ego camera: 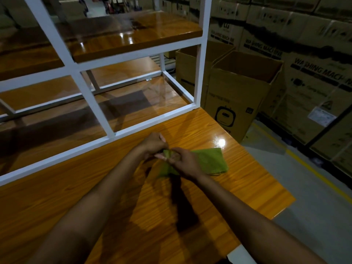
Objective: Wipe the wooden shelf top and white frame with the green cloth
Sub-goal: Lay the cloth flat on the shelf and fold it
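Left hand [154, 144], right hand [183, 161] seemingly pinch cloth [210, 161] on glossy shelf [91, 197].

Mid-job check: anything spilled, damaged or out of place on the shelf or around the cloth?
Nothing stands out. The wooden top shows only glare and shadows, no spill or damage. The white frame looks straight. The left hand and right hand both hold the green cloth, bunched between them.

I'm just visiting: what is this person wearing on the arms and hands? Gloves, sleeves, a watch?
Nothing shows. The left hand and right hand are bare, no gloves. The left forearm and right forearm are uncovered down to the picture's edge, so no sleeve is in view. No watch or bracelet at either wrist. The light is too dim to rule out a thin ring.
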`<state>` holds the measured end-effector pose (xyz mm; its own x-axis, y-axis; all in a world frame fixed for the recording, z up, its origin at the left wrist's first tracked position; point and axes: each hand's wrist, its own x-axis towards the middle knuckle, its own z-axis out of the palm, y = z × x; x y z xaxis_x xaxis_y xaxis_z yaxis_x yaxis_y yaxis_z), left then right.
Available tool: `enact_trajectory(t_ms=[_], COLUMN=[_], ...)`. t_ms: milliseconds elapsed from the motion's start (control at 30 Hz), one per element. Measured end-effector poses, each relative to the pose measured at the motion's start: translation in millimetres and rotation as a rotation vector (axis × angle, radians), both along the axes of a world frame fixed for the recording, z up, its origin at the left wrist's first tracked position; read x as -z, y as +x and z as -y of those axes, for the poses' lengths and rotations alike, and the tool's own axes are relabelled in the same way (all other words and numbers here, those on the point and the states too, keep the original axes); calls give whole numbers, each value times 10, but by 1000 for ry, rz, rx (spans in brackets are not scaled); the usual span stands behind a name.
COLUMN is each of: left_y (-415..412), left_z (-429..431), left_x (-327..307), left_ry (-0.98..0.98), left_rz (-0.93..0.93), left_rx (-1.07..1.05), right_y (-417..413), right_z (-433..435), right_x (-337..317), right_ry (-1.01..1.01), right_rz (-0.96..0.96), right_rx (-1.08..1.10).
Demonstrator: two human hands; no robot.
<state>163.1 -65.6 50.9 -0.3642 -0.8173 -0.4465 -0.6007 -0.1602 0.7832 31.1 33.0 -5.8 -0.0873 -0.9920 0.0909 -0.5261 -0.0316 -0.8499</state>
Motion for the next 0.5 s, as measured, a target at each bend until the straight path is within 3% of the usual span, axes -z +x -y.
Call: enact_trajectory(t_ms=[167,333,500], left_y=[-456,-646,-803], left_z=[-48,69,-34], left_x=[-81,2,456], left_ry=[56,-284,-460], left_rz=[-130,-25,141], left_rx=[4,-1,299], right_y=[-275,-785,-1241], right_z=[-4,-12,-125], right_x=[21,-20,141], right_ry=[29,117,249], right_rz=[137,66,13], right_rx=[64,270,430])
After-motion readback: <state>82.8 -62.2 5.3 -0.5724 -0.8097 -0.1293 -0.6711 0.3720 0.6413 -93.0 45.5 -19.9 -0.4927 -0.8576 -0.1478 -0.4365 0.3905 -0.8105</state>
